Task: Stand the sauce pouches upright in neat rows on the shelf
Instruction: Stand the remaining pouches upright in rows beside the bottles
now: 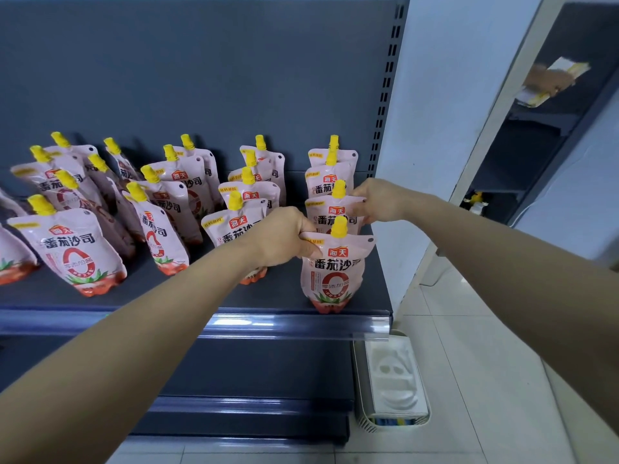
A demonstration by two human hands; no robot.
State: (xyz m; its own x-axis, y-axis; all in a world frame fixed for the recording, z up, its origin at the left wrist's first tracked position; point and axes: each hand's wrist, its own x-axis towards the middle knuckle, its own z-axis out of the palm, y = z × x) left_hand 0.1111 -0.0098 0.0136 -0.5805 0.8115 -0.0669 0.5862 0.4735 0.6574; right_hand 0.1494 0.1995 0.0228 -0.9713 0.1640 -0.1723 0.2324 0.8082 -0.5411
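Pinching top-left corner of front sauce pouch (331, 272) with left hand (288, 236) fingers (310, 251); pinching top-right edge of second pouch (326, 219), just behind, with right hand (378, 200) fingers (360, 199). Both upright on shelf (201, 289), below the fingers.

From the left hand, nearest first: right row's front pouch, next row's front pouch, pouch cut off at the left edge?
1. Right row's front pouch, gripped by the left hand.
2. Next row's front pouch, just left of it.
3. Cut-off pouch, far left edge.
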